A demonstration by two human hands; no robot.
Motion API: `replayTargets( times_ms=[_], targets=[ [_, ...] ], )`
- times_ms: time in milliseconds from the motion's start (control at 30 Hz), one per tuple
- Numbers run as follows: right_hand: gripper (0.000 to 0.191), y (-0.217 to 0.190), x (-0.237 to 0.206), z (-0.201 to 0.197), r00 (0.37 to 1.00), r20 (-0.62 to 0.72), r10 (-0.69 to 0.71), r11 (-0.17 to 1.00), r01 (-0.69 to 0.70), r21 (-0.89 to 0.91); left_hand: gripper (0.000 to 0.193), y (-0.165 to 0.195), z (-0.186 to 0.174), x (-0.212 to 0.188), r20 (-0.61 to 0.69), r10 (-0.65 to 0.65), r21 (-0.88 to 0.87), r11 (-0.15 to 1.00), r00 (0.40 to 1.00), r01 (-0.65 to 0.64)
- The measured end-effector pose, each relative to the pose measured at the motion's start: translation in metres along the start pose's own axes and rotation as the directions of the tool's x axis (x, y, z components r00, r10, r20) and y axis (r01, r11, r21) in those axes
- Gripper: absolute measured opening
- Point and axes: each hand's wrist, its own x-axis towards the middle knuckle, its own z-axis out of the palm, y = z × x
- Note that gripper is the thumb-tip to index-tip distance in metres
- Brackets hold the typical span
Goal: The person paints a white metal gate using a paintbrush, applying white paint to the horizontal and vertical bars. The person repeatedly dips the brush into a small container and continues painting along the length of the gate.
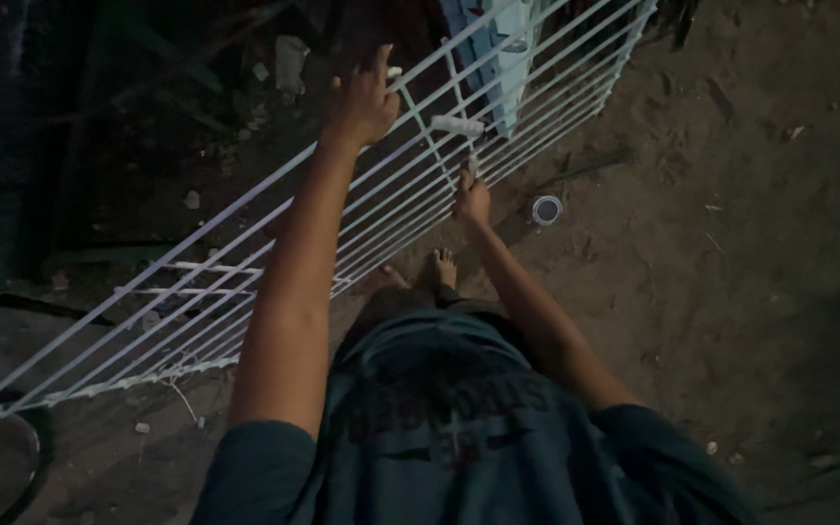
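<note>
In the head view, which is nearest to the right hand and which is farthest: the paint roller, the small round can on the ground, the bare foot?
From the right hand, which grips the roller's handle:
1. Paint roller, just above the hand, against the white metal grille.
2. Small round can, on the dirt to the right of the hand.
3. Bare foot, below the hand; nearly as close as the can.

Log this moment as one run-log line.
left hand: gripping top of white metal grille | right hand: holding small paint roller on bars | paint can: on dirt
</note>
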Motion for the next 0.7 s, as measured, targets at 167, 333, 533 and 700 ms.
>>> replayTargets(
  times_ms=[167, 333, 533, 700],
  targets=[
    [0.048, -0.010, 0.015, -0.014, 0.990, -0.045, -0.131, 0.990, 0.128, -0.056, 0.078, 0.000, 0.002, 0.001, 0.006, 0.039, 0.088, 0.995, 0.999, -0.040],
    [0.047, -0.015, 0.014, -0.012, 0.996, -0.038, -0.076, 0.996, 0.077, 0.046, 0.083, -0.001, 0.003, 0.006, 0.038, 0.037, 0.035, 0.999, 0.999, -0.039],
    [0.054, 0.000, -0.005, 0.000, 1.000, 0.025, 0.003, 0.973, 0.003, -0.233, 0.081, -0.006, 0.016, 0.003, 0.045, 0.066, -0.003, 0.998, 0.997, -0.066],
    [0.060, 0.010, 0.024, 0.002, 0.949, -0.116, -0.292, 0.867, 0.212, -0.451, 0.073, -0.018, 0.041, 0.011, -0.022, 0.093, 0.058, 0.994, 0.995, -0.091]
  ],
)
